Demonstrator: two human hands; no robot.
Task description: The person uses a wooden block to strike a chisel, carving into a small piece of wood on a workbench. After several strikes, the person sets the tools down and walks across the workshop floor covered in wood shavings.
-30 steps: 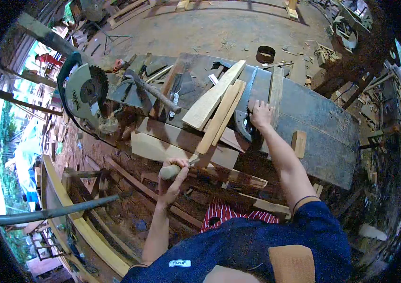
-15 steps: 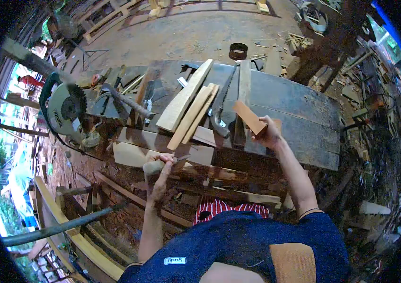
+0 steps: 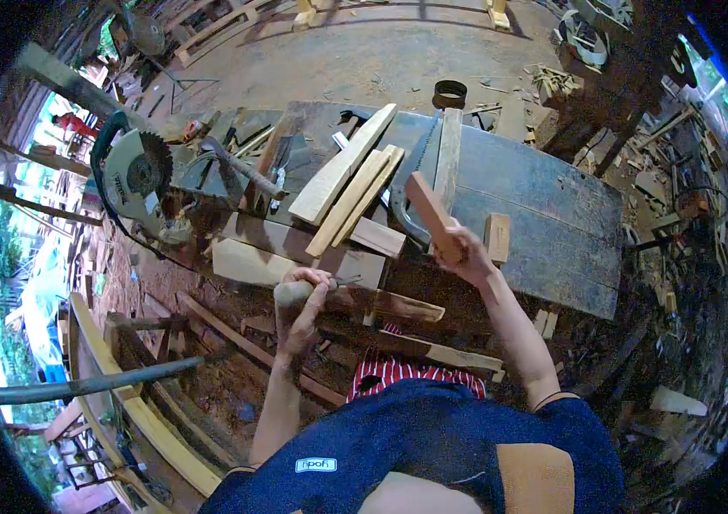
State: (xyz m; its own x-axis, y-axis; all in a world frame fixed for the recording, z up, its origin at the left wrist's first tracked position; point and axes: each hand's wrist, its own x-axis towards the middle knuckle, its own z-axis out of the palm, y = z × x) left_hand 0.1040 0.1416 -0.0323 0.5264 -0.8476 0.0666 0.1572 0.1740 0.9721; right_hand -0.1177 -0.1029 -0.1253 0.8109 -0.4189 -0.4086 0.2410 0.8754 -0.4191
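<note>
My left hand (image 3: 305, 300) is closed around a chisel with a thick, round-ended wooden handle (image 3: 293, 296). Its thin metal blade (image 3: 348, 280) points right, over the near edge of the bench (image 3: 535, 223). In my right hand (image 3: 464, 257) is a reddish-brown wooden block (image 3: 429, 204), gripped at its near end and tilted up to the left. A short wooden block (image 3: 497, 238) rests on the bench just right of that hand. Pale boards (image 3: 347, 167) and narrow strips (image 3: 353, 199) lie beyond my left hand.
A circular saw (image 3: 134, 167) sits at the bench's left end, near a hammer-like tool with a long handle (image 3: 244, 164). A handsaw (image 3: 407, 214) lies behind the raised block, beside a long wooden bar (image 3: 449, 154). Timber frames (image 3: 145, 420) stand at lower left.
My right hand has moved left and slightly down, and the block in it now points more upright. The short block beside it has come into fuller view. My left hand keeps the chisel.
</note>
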